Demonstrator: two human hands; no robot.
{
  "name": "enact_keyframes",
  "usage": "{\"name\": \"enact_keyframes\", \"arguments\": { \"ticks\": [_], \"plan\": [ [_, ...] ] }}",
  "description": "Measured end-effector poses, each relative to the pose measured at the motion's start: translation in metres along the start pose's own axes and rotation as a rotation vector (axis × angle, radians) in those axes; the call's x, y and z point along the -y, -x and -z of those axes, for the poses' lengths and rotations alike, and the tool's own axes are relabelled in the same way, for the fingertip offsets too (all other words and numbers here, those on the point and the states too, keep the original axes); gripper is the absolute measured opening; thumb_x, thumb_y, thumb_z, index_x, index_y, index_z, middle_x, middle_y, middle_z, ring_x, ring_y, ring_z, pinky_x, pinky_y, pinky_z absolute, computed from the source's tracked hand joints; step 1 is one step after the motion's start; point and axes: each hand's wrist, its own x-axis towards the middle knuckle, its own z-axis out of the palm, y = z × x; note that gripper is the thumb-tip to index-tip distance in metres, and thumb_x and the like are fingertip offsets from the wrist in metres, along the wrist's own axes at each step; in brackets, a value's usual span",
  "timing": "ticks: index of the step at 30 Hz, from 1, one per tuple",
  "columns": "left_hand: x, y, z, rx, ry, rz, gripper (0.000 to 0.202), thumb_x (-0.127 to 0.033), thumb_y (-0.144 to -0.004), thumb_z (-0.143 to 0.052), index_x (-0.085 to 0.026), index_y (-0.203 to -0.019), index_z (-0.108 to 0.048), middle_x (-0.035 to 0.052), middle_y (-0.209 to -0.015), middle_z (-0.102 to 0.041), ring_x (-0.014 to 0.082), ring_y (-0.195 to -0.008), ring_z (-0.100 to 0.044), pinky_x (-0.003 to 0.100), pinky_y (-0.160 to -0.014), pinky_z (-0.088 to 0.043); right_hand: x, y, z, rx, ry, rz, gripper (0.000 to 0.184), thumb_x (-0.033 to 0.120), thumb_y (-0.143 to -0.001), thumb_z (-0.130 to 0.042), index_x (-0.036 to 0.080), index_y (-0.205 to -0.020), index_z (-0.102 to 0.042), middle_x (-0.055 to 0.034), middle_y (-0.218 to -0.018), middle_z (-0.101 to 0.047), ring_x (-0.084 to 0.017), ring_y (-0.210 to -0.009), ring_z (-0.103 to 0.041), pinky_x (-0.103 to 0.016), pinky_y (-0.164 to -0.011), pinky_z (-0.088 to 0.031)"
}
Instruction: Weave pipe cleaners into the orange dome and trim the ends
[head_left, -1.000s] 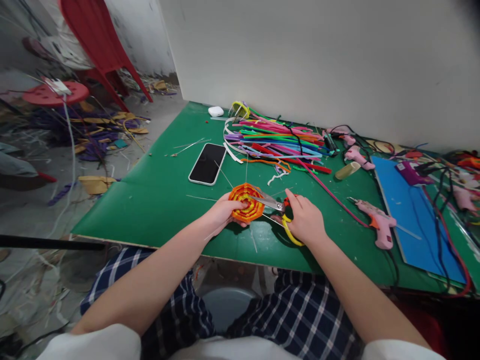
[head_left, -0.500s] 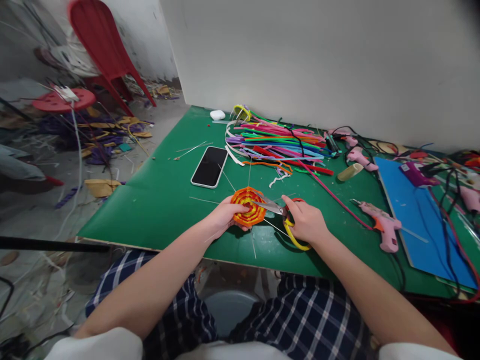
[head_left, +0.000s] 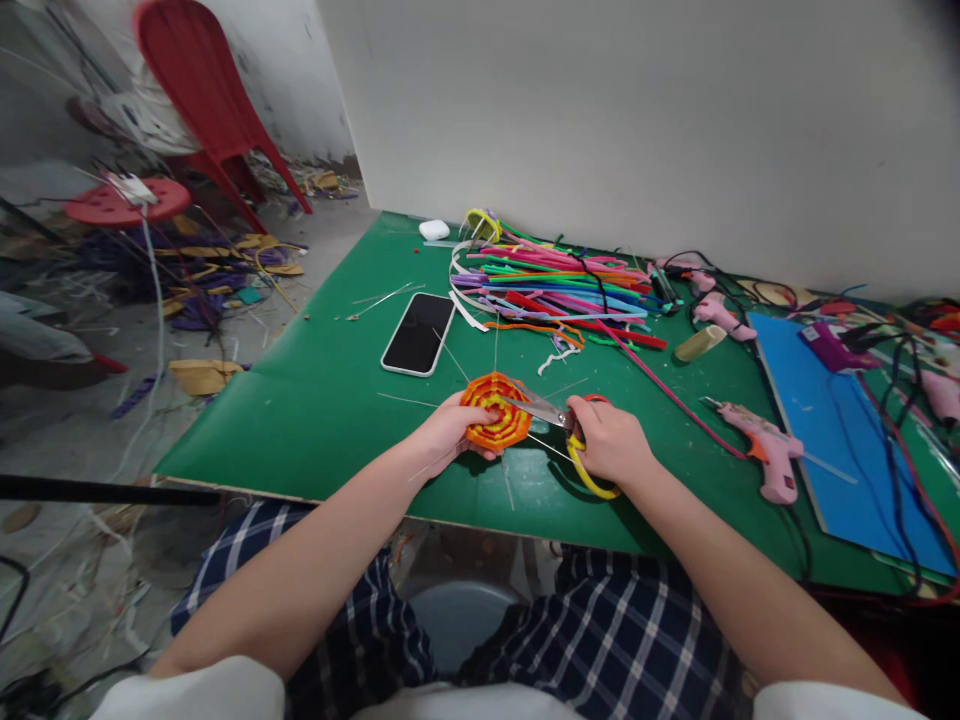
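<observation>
My left hand [head_left: 448, 432] grips an orange and yellow woven disc [head_left: 495, 422] with thin wire spokes, held just above the green table [head_left: 315, 390]. My right hand [head_left: 611, 442] is closed on a pair of scissors [head_left: 559, 430] with yellow and red handles. The metal blades point left and lie over the disc's right side.
A black phone [head_left: 420, 333] lies beyond the disc. A heap of coloured pipe cleaners [head_left: 555, 285] fills the table's far middle. Pink glue guns [head_left: 761, 445] and cables sit by a blue sheet [head_left: 847, 440] at right. A red chair [head_left: 202, 95] and stool [head_left: 127, 198] stand on the littered floor at left.
The scissor blades have slid a little further left over the disc. Both hands stay in nearly the same place.
</observation>
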Motion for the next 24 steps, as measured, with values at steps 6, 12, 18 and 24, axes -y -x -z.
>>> {"name": "enact_keyframes", "arguments": {
  "ticks": [6, 12, 18, 24],
  "plan": [
    [0.0019, -0.0005, 0.0012, -0.006, -0.012, -0.001, 0.042, -0.012, -0.069, -0.054, -0.009, -0.111, -0.052, 0.0121, -0.077, -0.066, 0.0150, -0.049, -0.060, 0.022, -0.038, -0.047, 0.0009, -0.0004, 0.0000, 0.012, 0.007, -0.017, 0.033, 0.022, -0.069, -0.045, 0.011, -0.098, -0.055, -0.0073, -0.074, -0.061, -0.018, -0.068, -0.054, -0.026, -0.058, -0.035],
    [0.0028, -0.0007, 0.0015, -0.003, -0.011, -0.011, 0.040, -0.012, -0.069, -0.054, -0.008, -0.109, -0.052, 0.0119, -0.076, -0.066, 0.0150, -0.048, -0.059, 0.021, -0.036, -0.045, -0.0003, -0.0001, -0.0021, -0.026, -0.009, -0.007, 0.046, 0.021, -0.068, -0.044, 0.006, -0.110, -0.051, -0.0094, -0.077, -0.063, -0.019, -0.070, -0.054, -0.027, -0.060, -0.039],
    [0.0015, 0.0000, 0.0003, -0.004, -0.007, -0.011, 0.041, -0.012, -0.069, -0.054, -0.009, -0.110, -0.052, 0.0113, -0.076, -0.066, 0.0149, -0.047, -0.059, 0.022, -0.037, -0.046, 0.0005, -0.0015, 0.0023, 0.022, -0.006, -0.015, 0.065, 0.020, -0.069, -0.042, 0.006, -0.132, -0.029, -0.0066, -0.073, -0.060, -0.018, -0.065, -0.052, -0.027, -0.055, -0.039],
    [0.0021, 0.0000, -0.0001, -0.005, 0.001, -0.023, 0.036, -0.011, -0.069, -0.054, -0.009, -0.104, -0.055, 0.0109, -0.076, -0.066, 0.0142, -0.048, -0.059, 0.021, -0.037, -0.046, 0.0011, -0.0021, 0.0027, 0.034, -0.026, -0.025, 0.071, 0.020, -0.069, -0.041, 0.006, -0.135, -0.021, -0.0069, -0.073, -0.059, -0.018, -0.064, -0.051, -0.027, -0.054, -0.039]
  ]
}}
